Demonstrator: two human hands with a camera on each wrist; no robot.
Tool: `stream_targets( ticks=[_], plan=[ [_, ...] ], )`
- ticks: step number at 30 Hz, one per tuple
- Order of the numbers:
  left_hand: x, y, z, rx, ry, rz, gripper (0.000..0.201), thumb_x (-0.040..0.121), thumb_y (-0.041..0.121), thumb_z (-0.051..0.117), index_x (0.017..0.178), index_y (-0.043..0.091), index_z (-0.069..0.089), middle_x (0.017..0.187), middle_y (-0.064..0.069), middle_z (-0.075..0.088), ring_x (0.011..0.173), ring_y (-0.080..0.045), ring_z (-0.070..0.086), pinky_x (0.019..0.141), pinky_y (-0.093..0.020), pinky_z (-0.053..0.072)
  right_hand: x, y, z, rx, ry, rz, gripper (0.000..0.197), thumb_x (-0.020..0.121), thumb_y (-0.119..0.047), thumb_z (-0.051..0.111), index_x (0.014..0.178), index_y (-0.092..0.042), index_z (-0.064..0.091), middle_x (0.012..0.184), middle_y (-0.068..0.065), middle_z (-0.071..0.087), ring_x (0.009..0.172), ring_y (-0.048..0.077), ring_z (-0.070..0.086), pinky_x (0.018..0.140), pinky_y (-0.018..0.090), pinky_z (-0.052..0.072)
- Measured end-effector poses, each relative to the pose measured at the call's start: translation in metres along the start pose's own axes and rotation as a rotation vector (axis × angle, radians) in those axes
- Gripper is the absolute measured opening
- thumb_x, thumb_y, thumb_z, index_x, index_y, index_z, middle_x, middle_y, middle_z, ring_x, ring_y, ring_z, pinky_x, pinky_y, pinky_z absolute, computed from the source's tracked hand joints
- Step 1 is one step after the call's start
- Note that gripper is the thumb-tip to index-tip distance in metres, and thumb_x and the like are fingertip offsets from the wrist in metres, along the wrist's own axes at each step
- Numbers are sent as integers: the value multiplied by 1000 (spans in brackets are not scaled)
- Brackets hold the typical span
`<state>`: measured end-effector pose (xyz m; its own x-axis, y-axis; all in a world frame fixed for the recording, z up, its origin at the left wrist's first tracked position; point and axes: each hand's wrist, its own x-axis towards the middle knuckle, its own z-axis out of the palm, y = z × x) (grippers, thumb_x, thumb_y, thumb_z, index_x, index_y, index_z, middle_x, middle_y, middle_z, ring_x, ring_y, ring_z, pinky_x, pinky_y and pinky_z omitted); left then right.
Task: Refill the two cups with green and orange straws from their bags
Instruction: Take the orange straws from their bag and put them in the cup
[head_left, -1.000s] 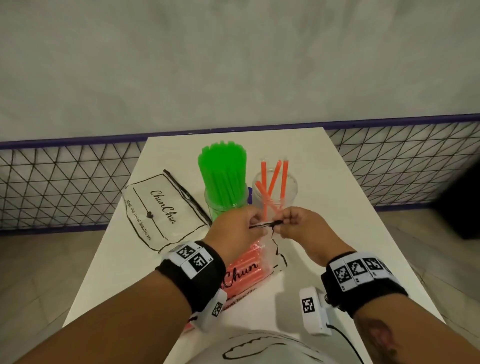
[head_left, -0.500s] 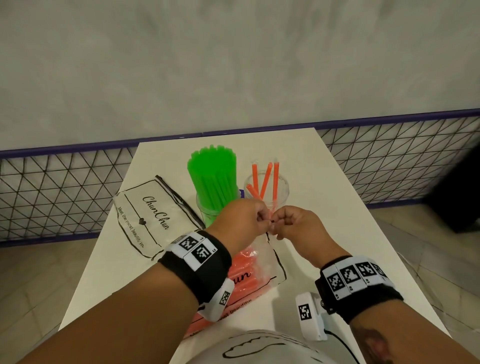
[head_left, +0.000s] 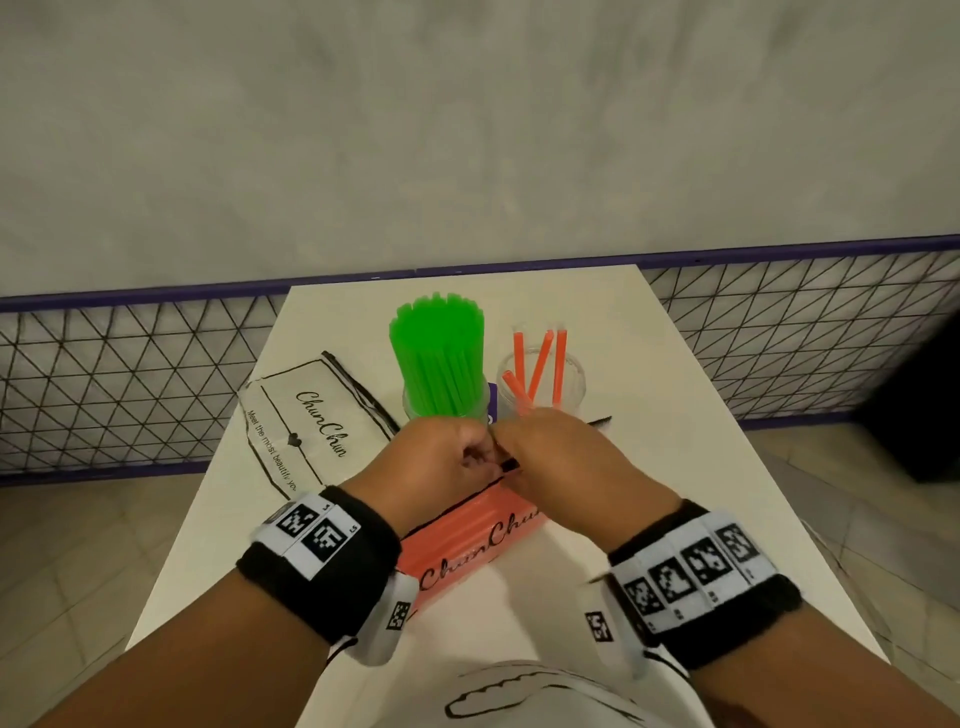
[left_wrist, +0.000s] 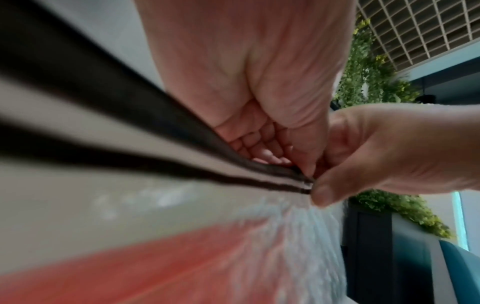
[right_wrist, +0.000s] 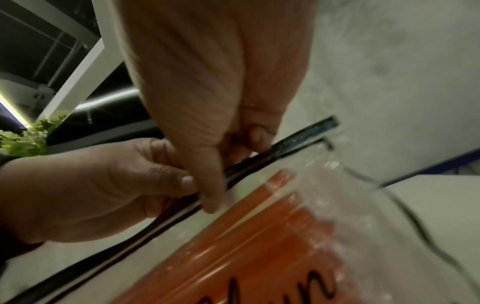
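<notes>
Orange straws fill the orange straw bag (head_left: 470, 540), which lies on the white counter (head_left: 675, 467) just in front of the two cups. Its black zip strip (right_wrist: 298, 142) runs along the top edge, and both hands meet on it.

The left hand (head_left: 431, 462) pinches the strip with thumb and bent fingers. The right hand (head_left: 561, 462) pinches the same strip right beside it, so the two hands touch. In the right wrist view the two black lips of the strip look a little apart near the fingers, but the picture is soft, so I cannot be sure the bag has started to open.

To do this step well, I think each hand should hold one lip only, and pull gently away from the other. Start at the middle of the bag, then work out to the ends. Keep the bag low and flat so the straws do not slide out.

Behind the bag, the orange cup (head_left: 543, 384) holds only a few straws and needs more. Left of it, the green cup (head_left: 444, 374) is packed full of green straws. Left of the green cup lies the other bag (head_left: 306, 426), flat, with no straws showing in it.

Mind the orange cup: it stands just behind the hands and looks light, so a quick tug could knock it over.
</notes>
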<state>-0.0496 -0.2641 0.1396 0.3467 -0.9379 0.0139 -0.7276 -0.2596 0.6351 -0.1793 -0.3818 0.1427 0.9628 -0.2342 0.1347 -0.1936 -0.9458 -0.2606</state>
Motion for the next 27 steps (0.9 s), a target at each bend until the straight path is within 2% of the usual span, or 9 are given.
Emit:
stream_targets(
  ticks=[3,7,9,11,15,18,23,25,27],
  plan=[
    [0,-4,-3,-11,-2,5,9,81,18,74,79,25,71,74,4,71,67,-11,64,64,-26,52,11,-1,6,-38,-85,37,12,89,-11,57,96,-13,67,86,4,65,77,18,59,68,28,44],
    [-5,-18,-14,28,-53,-34,13,82,18,73,77,29,68,76,9,70,68,-5,65,66,-20,55,7,11,-2,-100,-92,161,19,87,-1,54,88,-20,57,60,-5,37,55,13,37,49,22,20],
    [-10,-31,-21,53,-69,-79,13,81,18,74,77,30,68,76,10,69,69,-3,64,67,-18,54,3,19,-7,-137,-93,217,17,90,-1,51,95,-16,59,61,-8,29,60,14,38,56,24,24],
    [-14,-40,-25,101,-68,-79,14,81,17,73,77,29,69,74,10,69,70,-4,64,68,-21,54,-1,21,-10,-160,-93,212,20,88,0,51,100,-11,63,62,-7,33,69,18,44,64,26,32],
    [-18,-29,-20,196,-98,63,8,82,18,69,84,25,72,76,9,69,72,-8,64,68,-24,52,2,-10,0,-184,-142,1,18,81,-5,59,93,-13,69,77,3,63,76,24,60,65,32,47],
    [-20,-22,-20,265,-127,132,8,82,19,68,87,24,71,78,10,67,73,-8,62,68,-24,48,8,-22,9,-169,-217,-41,15,86,-3,52,91,-8,65,78,7,58,76,30,60,60,35,35],
    [-36,-40,-28,241,-211,28,10,80,20,70,83,29,66,67,19,59,61,4,54,58,-8,37,-1,-5,1,-149,-284,5,16,85,-1,51,86,-11,63,83,6,63,74,23,55,64,30,33],
    [-41,-39,-31,136,-278,-28,19,79,17,71,83,33,63,65,23,62,60,5,56,58,-8,39,-3,-9,-10,-105,-336,0,19,87,-3,51,90,-14,66,85,3,63,77,21,55,62,25,32],
    [-42,-30,-40,-130,-346,-95,16,79,19,74,89,28,66,71,15,68,61,2,59,64,-13,46,-5,-14,-24,-88,-388,-18,26,89,-3,48,97,-18,68,84,-1,58,78,17,53,57,20,28]
  ],
)
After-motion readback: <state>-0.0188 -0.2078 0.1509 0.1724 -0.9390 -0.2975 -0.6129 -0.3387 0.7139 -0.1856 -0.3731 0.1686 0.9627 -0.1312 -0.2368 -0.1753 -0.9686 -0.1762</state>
